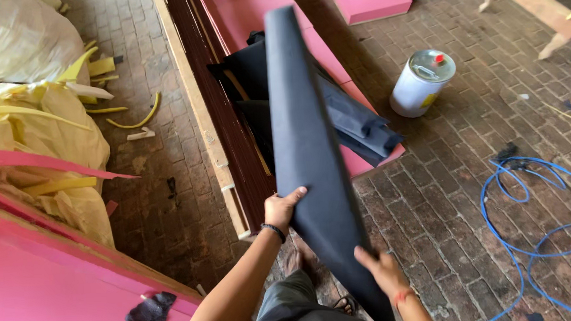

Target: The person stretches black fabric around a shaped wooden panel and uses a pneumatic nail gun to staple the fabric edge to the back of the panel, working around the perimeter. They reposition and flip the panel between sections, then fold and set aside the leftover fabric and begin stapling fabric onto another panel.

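I hold a long, narrow panel covered in dark grey fabric [303, 134], tilted on edge and stretching away from me. My left hand [282, 209] grips its left edge near the lower end, thumb across the fabric. My right hand [381, 269] holds the lower right edge, with a red band on the wrist. Behind the panel, more dark fabric pieces [354, 122] lie piled on a pink foam slab [240, 15] inside a brown wooden frame [214, 138].
A white metal can [421, 82] stands on the brick floor to the right. A blue hose [538, 213] coils at the lower right. Yellow foam scraps and plastic bags [40, 126] lie at the left, pink foam [47, 293] at the lower left, a wooden bench [535, 5] top right.
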